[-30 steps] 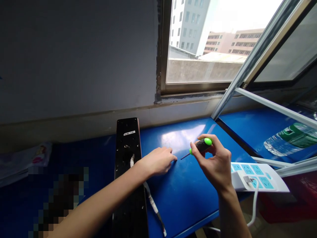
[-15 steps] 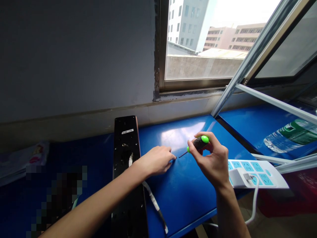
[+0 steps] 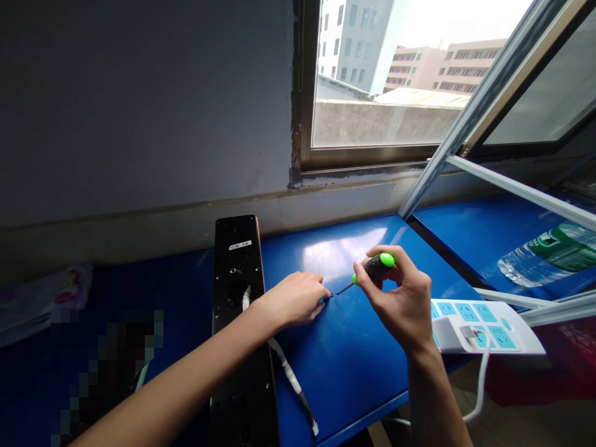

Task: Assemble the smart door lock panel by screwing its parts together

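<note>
The screwdriver handle (image 3: 378, 267) is black, bright green at both ends. Toward seven o'clock, the panel (image 3: 231, 288) is black, its label (image 3: 240, 246) white. The bench (image 3: 354, 366) is blue. Toward four o'clock, the white power strip (image 3: 524, 328) has turquoise sockets (image 3: 486, 313).

In front of me, a shadowed grey wall (image 3: 139, 112) fills the upper left of the frame, with a paler band (image 3: 139, 220) running along its foot. At the upper right I see a window (image 3: 386, 124) in a brown metal frame (image 3: 305, 87), showing a pale tower (image 3: 349, 46) and pinkish buildings (image 3: 465, 68) under white sky. Daylight glares off my blue bench (image 3: 302, 372) at centre. A silver bar (image 3: 475, 108) slants at the right; dim floor (image 3: 512, 427) shows lower right.
</note>
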Motion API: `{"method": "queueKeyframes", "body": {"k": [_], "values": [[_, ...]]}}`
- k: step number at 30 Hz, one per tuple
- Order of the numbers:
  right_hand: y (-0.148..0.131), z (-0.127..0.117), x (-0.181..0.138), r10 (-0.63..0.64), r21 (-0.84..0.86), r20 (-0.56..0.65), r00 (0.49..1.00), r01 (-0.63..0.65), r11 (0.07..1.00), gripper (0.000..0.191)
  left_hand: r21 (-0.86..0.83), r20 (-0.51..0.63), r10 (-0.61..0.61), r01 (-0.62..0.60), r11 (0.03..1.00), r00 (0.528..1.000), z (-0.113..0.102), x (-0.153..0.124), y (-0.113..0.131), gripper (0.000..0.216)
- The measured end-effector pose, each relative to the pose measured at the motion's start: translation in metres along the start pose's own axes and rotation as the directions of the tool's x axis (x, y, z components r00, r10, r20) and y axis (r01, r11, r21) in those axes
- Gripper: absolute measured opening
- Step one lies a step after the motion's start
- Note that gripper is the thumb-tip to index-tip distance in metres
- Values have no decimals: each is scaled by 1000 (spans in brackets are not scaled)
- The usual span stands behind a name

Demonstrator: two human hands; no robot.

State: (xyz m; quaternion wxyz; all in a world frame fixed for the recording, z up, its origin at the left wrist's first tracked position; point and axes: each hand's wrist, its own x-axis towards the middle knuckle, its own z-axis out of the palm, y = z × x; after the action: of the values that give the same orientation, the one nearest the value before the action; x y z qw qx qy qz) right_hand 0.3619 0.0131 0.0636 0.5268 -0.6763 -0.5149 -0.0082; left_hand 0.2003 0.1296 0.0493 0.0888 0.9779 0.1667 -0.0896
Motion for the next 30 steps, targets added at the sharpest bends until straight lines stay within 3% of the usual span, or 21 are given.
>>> {"method": "queueKeyframes", "body": {"k": [8,30], "values": [[0,3,1,-14,15,8,1000,14,1000,16,-11,-4,9,-9,1000,1000,-4,-1,1,21],[0,4,-7,-25,37,40,999,23,999,15,-18,-30,21,-21,1000,999,7,6,-4,29]]}}
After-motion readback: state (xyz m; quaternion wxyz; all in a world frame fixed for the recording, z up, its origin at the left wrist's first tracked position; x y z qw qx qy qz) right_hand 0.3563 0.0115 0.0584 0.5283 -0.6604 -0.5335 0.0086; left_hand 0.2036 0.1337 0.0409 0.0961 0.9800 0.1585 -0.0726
